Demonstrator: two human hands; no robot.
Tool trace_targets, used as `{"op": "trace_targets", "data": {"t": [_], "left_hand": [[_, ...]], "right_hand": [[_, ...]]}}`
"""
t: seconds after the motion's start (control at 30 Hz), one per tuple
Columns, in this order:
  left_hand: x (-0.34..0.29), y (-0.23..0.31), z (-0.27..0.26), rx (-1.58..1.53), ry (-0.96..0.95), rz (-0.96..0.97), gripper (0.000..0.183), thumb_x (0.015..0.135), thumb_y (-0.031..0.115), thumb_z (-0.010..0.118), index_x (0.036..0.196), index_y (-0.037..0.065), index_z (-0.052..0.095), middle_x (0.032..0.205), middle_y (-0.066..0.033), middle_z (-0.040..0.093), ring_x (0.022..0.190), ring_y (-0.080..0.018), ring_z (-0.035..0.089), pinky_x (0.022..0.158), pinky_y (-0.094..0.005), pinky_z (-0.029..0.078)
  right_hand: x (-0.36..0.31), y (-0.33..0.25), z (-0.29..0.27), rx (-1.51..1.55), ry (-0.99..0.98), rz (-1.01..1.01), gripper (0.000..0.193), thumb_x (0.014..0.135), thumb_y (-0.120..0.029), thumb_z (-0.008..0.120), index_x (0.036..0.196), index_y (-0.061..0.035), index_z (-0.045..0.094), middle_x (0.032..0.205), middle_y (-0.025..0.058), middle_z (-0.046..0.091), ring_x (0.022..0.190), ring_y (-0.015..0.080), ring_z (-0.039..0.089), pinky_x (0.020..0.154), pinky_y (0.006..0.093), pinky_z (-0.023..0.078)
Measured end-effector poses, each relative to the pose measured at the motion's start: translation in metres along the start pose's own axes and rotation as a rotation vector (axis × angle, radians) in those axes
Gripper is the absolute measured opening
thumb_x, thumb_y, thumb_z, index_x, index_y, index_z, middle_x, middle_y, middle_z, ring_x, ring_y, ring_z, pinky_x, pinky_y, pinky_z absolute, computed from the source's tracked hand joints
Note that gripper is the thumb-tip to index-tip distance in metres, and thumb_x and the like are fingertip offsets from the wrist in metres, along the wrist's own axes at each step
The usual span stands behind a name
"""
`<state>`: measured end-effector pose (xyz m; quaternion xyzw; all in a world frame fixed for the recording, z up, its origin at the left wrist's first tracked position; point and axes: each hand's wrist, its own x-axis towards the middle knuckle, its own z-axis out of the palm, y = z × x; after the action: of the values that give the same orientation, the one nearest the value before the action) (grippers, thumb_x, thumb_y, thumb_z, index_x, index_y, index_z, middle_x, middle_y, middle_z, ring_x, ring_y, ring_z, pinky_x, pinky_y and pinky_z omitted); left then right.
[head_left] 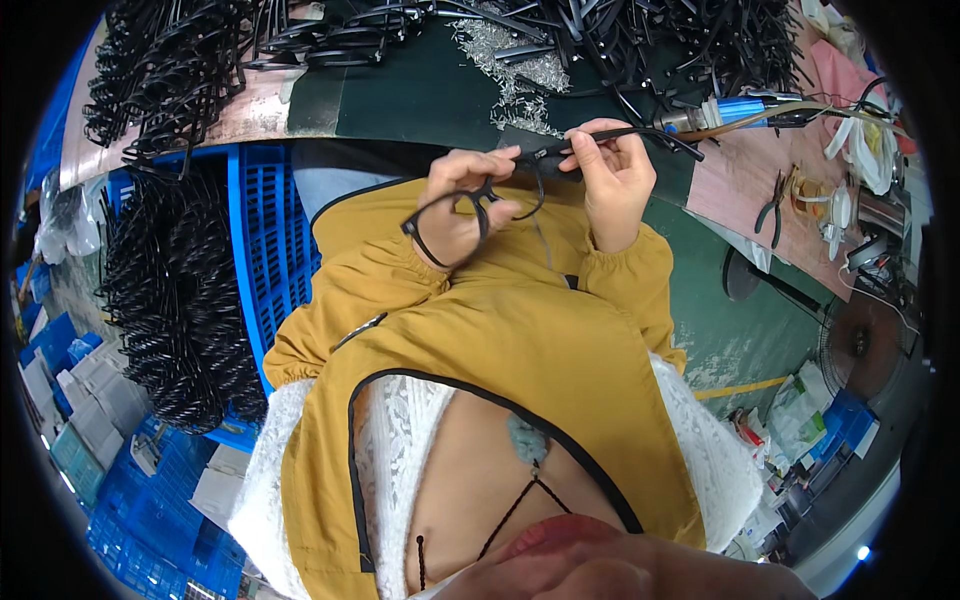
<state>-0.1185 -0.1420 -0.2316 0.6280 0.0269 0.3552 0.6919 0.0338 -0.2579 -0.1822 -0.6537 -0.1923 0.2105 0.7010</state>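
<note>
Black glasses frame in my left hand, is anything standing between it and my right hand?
Nothing visible does. The left hand grips the black glasses frame by its front, and the right hand pinches the black temple arm near the frame's other end. Small silvery pieces lie beyond both hands, on the table.

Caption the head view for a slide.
Left hand holds a black glasses frame, right hand a black glasses arm, at a table piled with parts.

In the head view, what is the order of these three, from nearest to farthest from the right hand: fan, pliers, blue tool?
From the right hand, as this view shows:
1. Blue tool: above and right of the hand.
2. Pliers: farther right, on the table.
3. Fan: lower, far right.
</note>
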Motion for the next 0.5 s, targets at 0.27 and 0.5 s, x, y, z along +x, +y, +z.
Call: {"op": "trace_targets", "data": {"t": [0.27,0.5], "left_hand": [[0.009,0.009,0.007,0.235,0.038,0.028,0.045,0.073,0.01,0.093,0.104,0.001,0.061,0.104,-0.016,0.068,0.108,-0.0351,0.071,0.1,-0.0496,0.056],[0.019,0.013,0.009,0.279,0.011,0.093,0.036,0.077,0.006,0.089,0.099,-0.003,0.062,0.098,-0.0158,0.066,0.097,-0.0293,0.07,0.101,-0.0535,0.057]], "right_hand": [[0.002,-0.003,0.002,-0.017,0.022,-0.027,0.013,0.096,0.002,0.069,0.106,0.0064,0.064,0.093,0.0117,0.07,0.072,0.012,0.067,0.065,0.023,0.056],[-0.001,-0.015,0.011,-0.342,-0.018,-0.192,0.005,0.092,0.004,0.071,0.095,0.0047,0.066,0.087,0.0055,0.069,0.068,0.0064,0.063,0.057,0.0217,0.051]]}}
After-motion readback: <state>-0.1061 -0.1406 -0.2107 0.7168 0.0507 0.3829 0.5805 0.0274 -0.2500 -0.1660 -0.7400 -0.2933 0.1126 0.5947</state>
